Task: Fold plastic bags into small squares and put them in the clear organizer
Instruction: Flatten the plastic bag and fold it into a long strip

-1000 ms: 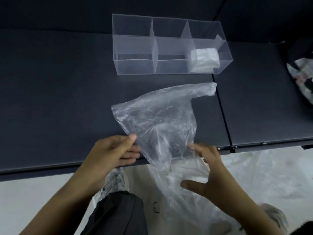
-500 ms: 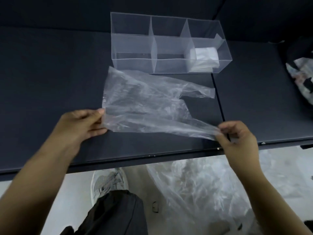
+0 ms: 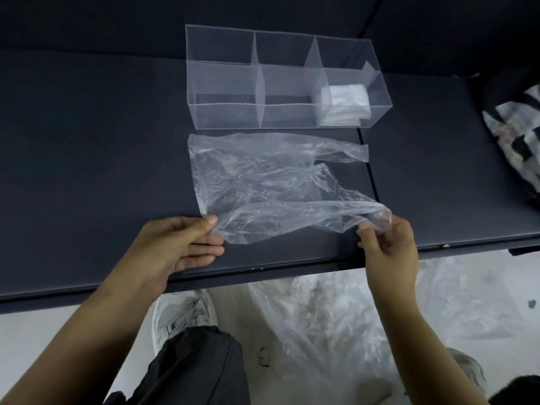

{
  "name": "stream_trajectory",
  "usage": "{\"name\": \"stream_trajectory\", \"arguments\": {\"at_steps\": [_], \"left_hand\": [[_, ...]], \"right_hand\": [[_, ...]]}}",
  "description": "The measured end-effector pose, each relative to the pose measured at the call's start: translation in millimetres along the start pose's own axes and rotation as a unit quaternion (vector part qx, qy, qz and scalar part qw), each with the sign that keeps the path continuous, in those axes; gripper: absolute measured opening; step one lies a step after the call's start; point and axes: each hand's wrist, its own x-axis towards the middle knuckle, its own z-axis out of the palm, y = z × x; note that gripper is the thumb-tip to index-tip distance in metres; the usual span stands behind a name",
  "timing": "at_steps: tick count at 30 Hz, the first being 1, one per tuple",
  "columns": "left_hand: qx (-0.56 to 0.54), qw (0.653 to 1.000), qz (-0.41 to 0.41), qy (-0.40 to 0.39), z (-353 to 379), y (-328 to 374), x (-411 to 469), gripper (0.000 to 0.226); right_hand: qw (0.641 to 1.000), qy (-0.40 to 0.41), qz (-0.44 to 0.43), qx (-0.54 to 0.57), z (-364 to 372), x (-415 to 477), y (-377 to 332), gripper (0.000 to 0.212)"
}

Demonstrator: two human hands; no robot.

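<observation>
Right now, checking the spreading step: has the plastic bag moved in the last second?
Yes. The plastic bag moved away from the table edge toward the clear organizer and now lies spread just in front of it.

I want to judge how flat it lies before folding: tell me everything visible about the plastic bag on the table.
The plastic bag is thin, clear, crinkled film, a vest type with two handles pointing right. It lies spread on the dark table, just in front of the clear organizer. The left hand pinches its near left corner; the right hand pinches the near handle.
</observation>
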Motion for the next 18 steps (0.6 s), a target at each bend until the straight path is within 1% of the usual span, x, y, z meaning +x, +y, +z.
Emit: {"name": "stream_trajectory", "arguments": {"at_steps": [3,5,8,10,12,13,16,18], "left_hand": [[-0.011,1.0,-0.004,-0.005,5,-1,-4,0.049],[-0.022,1.0,-0.006,-0.009,8,-2,-6,0.047],[-0.035,0.999,-0.009,-0.006,10,-2,-6,0.035],[-0.035,0.999,-0.006,0.001,9,-3,-5,0.03],[-0.021,1.0,0.004,0.009,5,-5,-3,0.029],[-0.01,1.0,0.012,0.016,3,-6,-2,0.028],[0.027,0.998,0.032,0.039,-9,-9,-2,0.024],[0.062,0.996,0.044,0.039,-14,-13,-4,0.023]], "right_hand": [[0.999,-0.013,0.008,0.038,-4,-1,-1,0.019],[0.998,-0.015,0.016,0.053,-5,-1,0,0.025],[0.998,-0.003,0.023,0.05,-4,3,1,0.029],[0.999,0.009,0.024,0.03,-5,8,4,0.023],[0.999,0.028,0.029,0.018,-7,15,9,0.009],[0.998,0.04,0.033,0.019,-9,18,11,0.005],[0.995,0.08,0.035,0.044,-15,22,12,0.014],[0.993,0.087,0.042,0.066,-17,22,10,0.018]]}}
